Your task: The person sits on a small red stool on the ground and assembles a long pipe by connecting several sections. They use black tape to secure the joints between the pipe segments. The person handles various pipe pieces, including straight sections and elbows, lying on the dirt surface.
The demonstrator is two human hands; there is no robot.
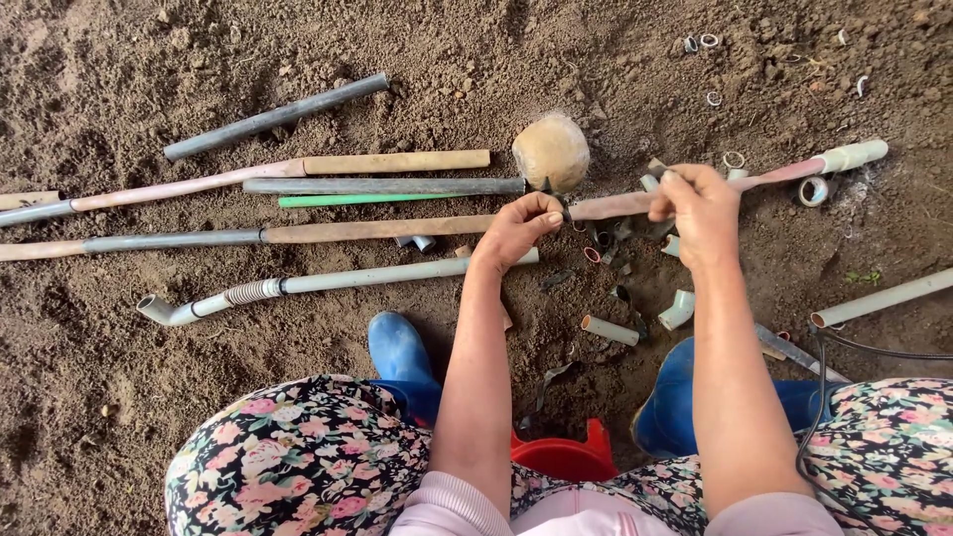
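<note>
Soil, brown and loose, covers the whole ground (119, 397) beneath the seated person.

Long pipes, grey, tan and green, rigid plastic (382, 186): several lying side by side, left of the held pipe.

Held pipe, pinkish-tan, long rigid plastic tube with a pale cream socket at its far right end (784, 174): lifted just above the ground, roughly level. Judged light and stiff; dusty, so likely somewhat slippery. Best gripped mid-length, clear of the socket.

Round stone, tan, dirt-coated (551, 151): just above the held pipe's left end.

Right hand (700, 203): closed around the held pipe near its middle.

Left hand (521, 223): fingertips pinched at the held pipe's left end, on a small dark piece I cannot identify. Hands apart, both on the pipe.

Blue rubber boots (397, 347): below the held pipe.

Short offcuts and elbow fitting, grey plastic (678, 310): scattered beneath the held pipe.

Small rings, pale plastic (708, 41): above the held pipe's right end.
</note>
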